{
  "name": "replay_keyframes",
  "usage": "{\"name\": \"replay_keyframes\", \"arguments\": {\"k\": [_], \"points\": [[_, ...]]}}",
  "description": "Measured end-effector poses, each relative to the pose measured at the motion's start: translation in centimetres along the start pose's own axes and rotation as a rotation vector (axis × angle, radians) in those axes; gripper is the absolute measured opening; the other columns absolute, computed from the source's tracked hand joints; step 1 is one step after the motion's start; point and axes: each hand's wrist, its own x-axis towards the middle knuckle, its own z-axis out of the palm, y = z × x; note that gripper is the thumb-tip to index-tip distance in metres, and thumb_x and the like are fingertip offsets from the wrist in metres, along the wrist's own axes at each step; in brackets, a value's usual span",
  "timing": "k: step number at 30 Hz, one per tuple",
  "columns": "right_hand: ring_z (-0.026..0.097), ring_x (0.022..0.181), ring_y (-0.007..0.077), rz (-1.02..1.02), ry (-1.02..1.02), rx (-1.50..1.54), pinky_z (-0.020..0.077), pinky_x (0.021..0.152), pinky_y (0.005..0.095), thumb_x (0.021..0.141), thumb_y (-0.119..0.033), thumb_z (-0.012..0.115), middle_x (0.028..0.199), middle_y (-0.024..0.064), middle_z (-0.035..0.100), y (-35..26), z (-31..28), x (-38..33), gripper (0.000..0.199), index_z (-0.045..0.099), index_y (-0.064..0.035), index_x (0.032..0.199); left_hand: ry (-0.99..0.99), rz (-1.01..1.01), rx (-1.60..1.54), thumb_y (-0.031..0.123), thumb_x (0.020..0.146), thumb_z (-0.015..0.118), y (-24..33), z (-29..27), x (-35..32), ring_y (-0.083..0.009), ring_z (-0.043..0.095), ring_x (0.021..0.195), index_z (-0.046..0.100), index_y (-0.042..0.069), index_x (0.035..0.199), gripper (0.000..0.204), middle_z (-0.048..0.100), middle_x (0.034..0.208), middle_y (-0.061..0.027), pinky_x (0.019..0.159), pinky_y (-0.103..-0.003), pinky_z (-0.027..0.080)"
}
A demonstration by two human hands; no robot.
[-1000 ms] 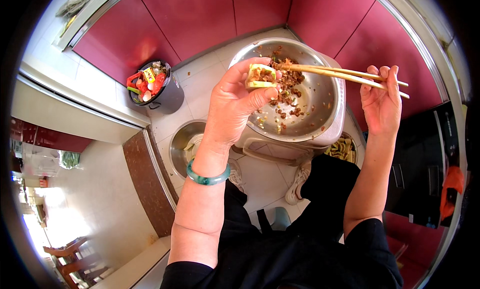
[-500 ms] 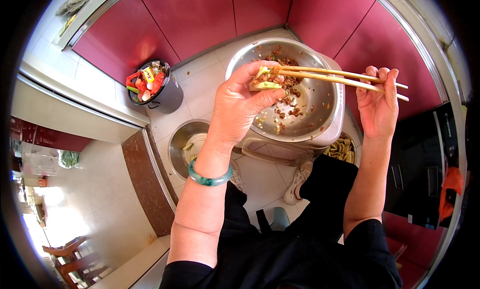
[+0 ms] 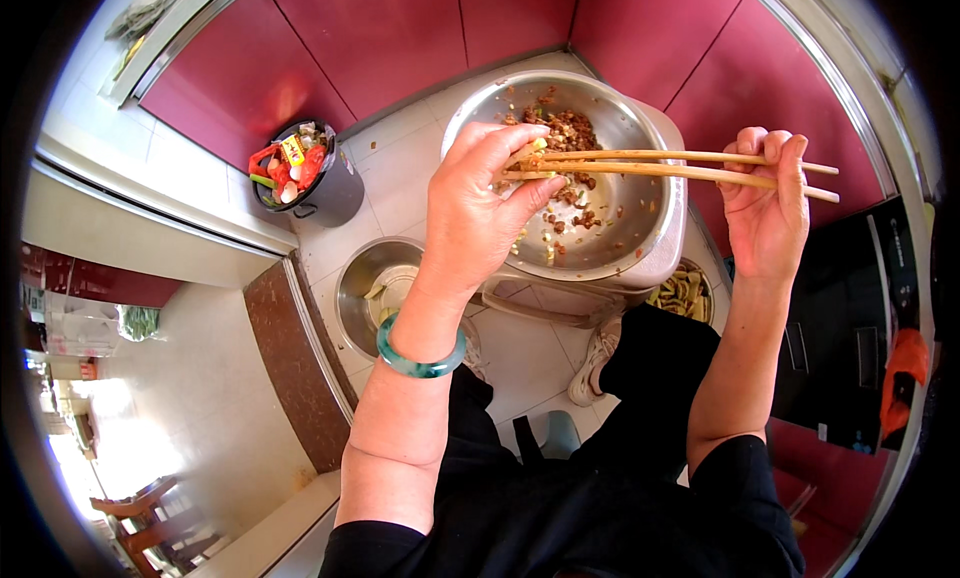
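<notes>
My left hand (image 3: 465, 208), with a green bangle on its wrist, pinches a pale green-edged vegetable piece (image 3: 541, 144) between thumb and fingers. Most of that piece is hidden by the fingers and chopstick tips. A pair of long wooden chopsticks (image 3: 650, 162) is gripped near the back end by my right hand (image 3: 766, 213); the tips reach into the piece. Below both hands is a wide steel basin (image 3: 635, 223). Brown minced filling (image 3: 572, 130) with pale and green bits lies heaped at its far side and scattered over its bottom.
The basin rests on a pale plastic stool (image 3: 674, 143). Left of it stands a smaller steel basin (image 3: 350, 303) with a few pieces inside. Sliced vegetables (image 3: 685, 296) fill a bowl by my right knee. A full dark bin (image 3: 338, 193) stands before red cabinets (image 3: 400, 38).
The chopsticks have pushed further left, their tips now deeper between my left fingers. My left hand has turned, hiding more of the piece. My right hand has shifted slightly right.
</notes>
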Motion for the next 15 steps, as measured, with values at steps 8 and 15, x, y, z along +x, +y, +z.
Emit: {"name": "replay_keyframes", "arguments": {"k": [8,15], "points": [[0.056,0.071,0.014,0.08,0.068,0.167,0.0533,0.063,0.0272,0.095,-0.032,0.038,0.084,0.0075,0.052,0.5,-1.5,0.5,0.03,0.046,-0.0086,0.08,0.002,-0.125,-0.339,-0.003,0.071,0.07,0.3,0.0,-0.2,-0.0131,0.057,0.091,0.057,0.001,0.109,0.041,0.054,0.101,-0.0045,0.079,-0.024,0.047],[0.055,0.069,0.0129,0.015,0.0,-0.018,0.0525,0.062,0.0281,0.095,-0.032,0.038,0.08,0.0078,0.052,0.6,-0.3,0.0,0.03,0.046,-0.0083,0.079,-0.009,-0.034,0.008,0.001,0.067,0.073,0.9,0.3,-0.1,-0.0127,0.058,0.088,0.061,0.004,0.106,0.04,0.056,0.096,-0.0046,0.077,-0.024,0.047]]}}
